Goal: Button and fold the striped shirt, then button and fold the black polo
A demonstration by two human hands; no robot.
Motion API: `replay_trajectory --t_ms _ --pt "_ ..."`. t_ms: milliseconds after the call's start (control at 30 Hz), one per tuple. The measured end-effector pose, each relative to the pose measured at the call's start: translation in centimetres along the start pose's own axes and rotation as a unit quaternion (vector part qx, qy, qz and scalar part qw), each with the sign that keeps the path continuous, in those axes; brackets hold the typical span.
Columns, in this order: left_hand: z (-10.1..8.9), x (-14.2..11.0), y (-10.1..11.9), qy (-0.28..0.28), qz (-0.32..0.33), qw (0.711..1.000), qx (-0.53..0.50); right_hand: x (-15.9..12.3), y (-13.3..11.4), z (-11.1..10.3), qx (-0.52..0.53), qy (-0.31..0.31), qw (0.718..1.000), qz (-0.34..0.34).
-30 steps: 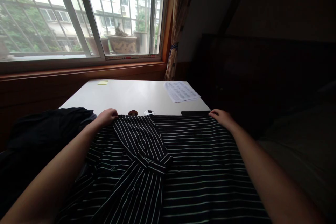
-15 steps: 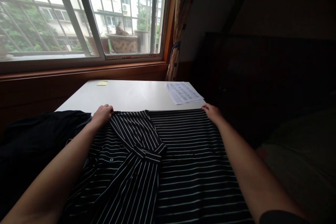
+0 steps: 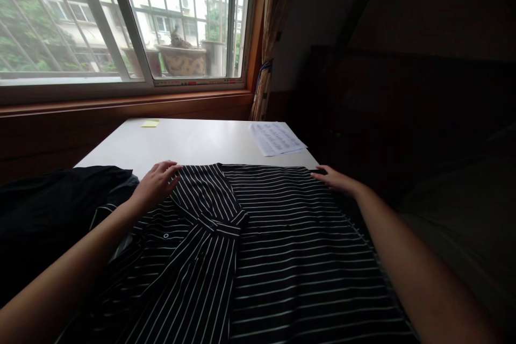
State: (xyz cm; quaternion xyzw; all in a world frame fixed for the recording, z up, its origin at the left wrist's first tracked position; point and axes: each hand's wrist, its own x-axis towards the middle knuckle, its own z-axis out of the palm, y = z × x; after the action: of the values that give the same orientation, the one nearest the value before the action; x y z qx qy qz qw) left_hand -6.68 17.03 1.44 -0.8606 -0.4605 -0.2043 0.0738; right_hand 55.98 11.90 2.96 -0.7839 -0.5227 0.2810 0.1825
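A black garment with white stripes (image 3: pixel 290 226) lies spread over the near part of the white table (image 3: pixel 169 142), its far edge running almost straight across. A tied sash of the same striped cloth (image 3: pixel 220 227) crosses its left half, beside a small round button (image 3: pixel 165 236). My left hand (image 3: pixel 158 184) rests at the garment's far left corner, fingers loosely spread on the cloth. At the far right corner is my right hand (image 3: pixel 336 178), its thumb and fingers apart by the cloth's edge. Under my left forearm, part of the garment is hidden.
Dark cloth (image 3: pixel 60 209) is heaped on the left, against the striped garment. Printed sheets (image 3: pixel 276 138) lie at the table's back right, and a yellow sticky note (image 3: pixel 150 124) at its back left. Behind stand a barred window (image 3: pixel 121 21) and a gathered curtain (image 3: pixel 264 80).
Both hands have loosened from their pinch on the garment's far edge, and their fingers have spread. The right edge of the cloth now lies away from my right forearm. The view has shifted slightly.
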Motion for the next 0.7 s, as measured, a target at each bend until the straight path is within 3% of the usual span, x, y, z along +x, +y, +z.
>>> replay_trajectory --t_ms 167,300,433,567,700 --pt "-1.1 -3.7 4.2 -0.016 0.069 0.997 -0.042 -4.9 2.3 -0.4 0.026 -0.077 0.997 0.006" --pt "-0.2 -6.8 5.7 -0.076 0.059 0.995 -0.024 -6.8 4.2 0.7 -0.063 0.005 0.996 -0.056" --pt "0.8 -8.9 5.4 -0.135 0.039 0.990 -0.004 -7.2 4.9 1.6 -0.163 0.085 0.979 -0.089" --pt "0.9 -9.5 4.9 -0.152 0.041 0.988 0.006 -7.5 4.9 2.3 -0.290 0.113 0.944 -0.111" --pt "0.6 -9.3 5.1 -0.167 0.034 0.985 0.007 -8.3 4.9 2.4 -0.319 0.124 0.933 -0.109"
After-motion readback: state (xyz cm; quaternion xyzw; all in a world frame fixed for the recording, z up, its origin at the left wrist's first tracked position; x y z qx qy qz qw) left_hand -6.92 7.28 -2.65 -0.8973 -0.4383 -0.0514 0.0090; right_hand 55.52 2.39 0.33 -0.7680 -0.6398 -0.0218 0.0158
